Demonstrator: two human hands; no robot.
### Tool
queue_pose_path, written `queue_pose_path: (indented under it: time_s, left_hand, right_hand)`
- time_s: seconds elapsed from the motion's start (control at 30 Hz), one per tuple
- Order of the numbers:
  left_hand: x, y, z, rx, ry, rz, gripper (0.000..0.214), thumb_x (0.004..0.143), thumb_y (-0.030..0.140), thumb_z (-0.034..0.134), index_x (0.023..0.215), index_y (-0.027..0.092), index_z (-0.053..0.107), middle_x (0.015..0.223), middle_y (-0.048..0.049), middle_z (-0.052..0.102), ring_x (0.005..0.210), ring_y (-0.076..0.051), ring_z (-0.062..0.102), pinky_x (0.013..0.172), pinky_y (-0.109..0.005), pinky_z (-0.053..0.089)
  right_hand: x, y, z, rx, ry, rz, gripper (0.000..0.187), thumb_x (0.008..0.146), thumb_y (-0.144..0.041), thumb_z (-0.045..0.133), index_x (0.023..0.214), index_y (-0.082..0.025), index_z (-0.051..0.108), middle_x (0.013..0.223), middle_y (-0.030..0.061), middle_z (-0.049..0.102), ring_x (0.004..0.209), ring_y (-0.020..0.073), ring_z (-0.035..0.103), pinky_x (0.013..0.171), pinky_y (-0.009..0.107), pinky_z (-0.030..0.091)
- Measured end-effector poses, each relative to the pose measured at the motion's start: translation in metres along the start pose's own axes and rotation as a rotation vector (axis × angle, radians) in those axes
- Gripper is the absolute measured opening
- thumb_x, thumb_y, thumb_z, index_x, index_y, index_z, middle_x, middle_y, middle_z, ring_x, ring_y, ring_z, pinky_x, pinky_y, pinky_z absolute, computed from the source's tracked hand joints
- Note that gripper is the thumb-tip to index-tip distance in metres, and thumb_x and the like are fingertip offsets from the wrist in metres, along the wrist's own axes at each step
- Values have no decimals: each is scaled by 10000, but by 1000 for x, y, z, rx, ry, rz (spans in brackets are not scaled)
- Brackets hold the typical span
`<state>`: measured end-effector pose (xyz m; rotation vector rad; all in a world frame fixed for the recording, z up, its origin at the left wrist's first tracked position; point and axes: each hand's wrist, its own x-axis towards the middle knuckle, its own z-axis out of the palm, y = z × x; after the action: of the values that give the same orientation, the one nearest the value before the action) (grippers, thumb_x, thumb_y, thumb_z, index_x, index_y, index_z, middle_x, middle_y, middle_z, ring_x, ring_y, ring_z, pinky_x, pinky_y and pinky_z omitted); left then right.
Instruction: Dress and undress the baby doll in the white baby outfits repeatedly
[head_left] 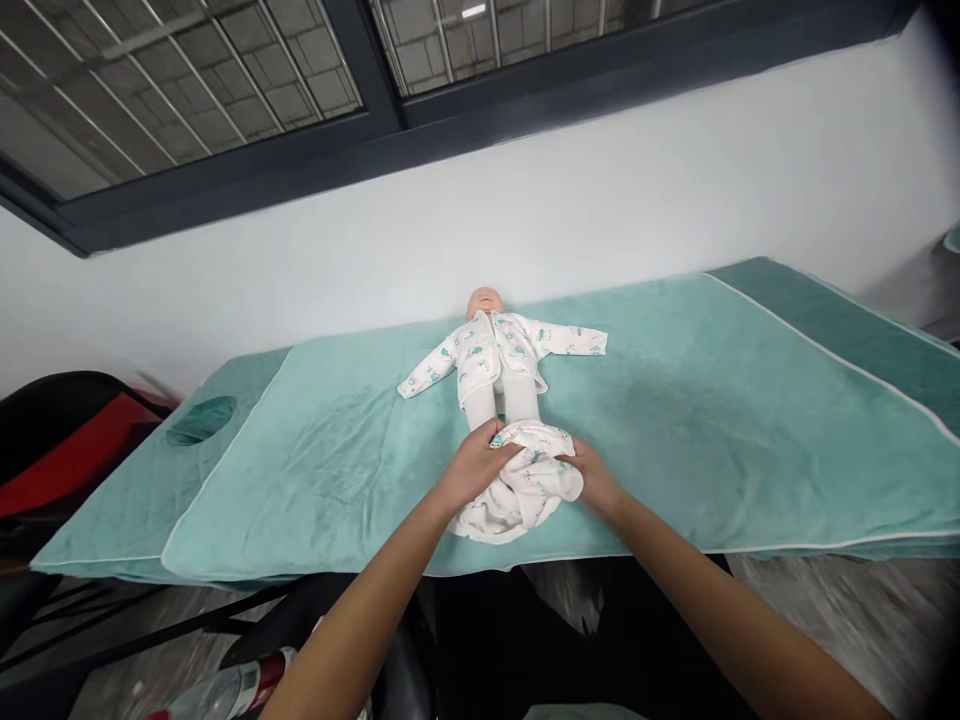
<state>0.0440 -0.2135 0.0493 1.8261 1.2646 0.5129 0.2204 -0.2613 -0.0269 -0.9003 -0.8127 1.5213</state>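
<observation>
A baby doll (486,300) lies on its back, head toward the wall. It wears a white printed jacket (480,356), sleeves spread to both sides, and its pale legs (520,397) point toward me. Over the lower legs sits a bunched white printed garment (536,480), which looks like baby pants; the feet are hidden by it. My left hand (478,462) is closed on the left side of the garment, thumb on top. My right hand (592,475) pinches its right edge near the upper opening.
The doll lies on a bed with a green cover (675,420); a face hole (201,420) is at its left end. Behind are a white wall (600,220) and a barred window. A black and red chair (82,450) stands left, a plastic bottle (240,690) below.
</observation>
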Motion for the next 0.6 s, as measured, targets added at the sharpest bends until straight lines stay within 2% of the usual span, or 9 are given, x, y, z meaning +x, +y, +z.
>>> queue_pose_path:
  time_s: [0.23,0.33,0.47,0.6]
  left_hand:
    - [20,-8,-7,-30,143,7,207,795,392,613,848,192,598,839,13,633,823,-165,571,741,-267,447]
    - [29,-10,-10,-11,198,62,201,801,388,610,855,195,595,839,19,634,817,-158,567,736,-259,433]
    - [42,-15,-13,35,242,131,205,829,401,598,877,202,586,804,31,616,768,-149,557,700,-254,412]
    - [62,-15,-20,200,260,168,213,838,404,602,911,204,603,804,12,631,769,-171,571,714,-273,402]
  right_hand:
    - [24,0,5,-219,114,-75,357,716,-314,739,1054,-213,687,1076,41,723,1010,245,637,920,369,488]
    - [29,5,7,-154,141,-43,380,747,-406,740,1076,-228,672,1070,35,715,979,230,641,868,347,505]
    - [24,10,8,107,-5,95,452,754,-482,759,1104,-216,652,1011,43,724,890,210,668,795,322,518]
    - [21,7,9,188,-112,67,461,698,-396,819,1080,-198,652,1023,49,727,904,202,673,823,312,508]
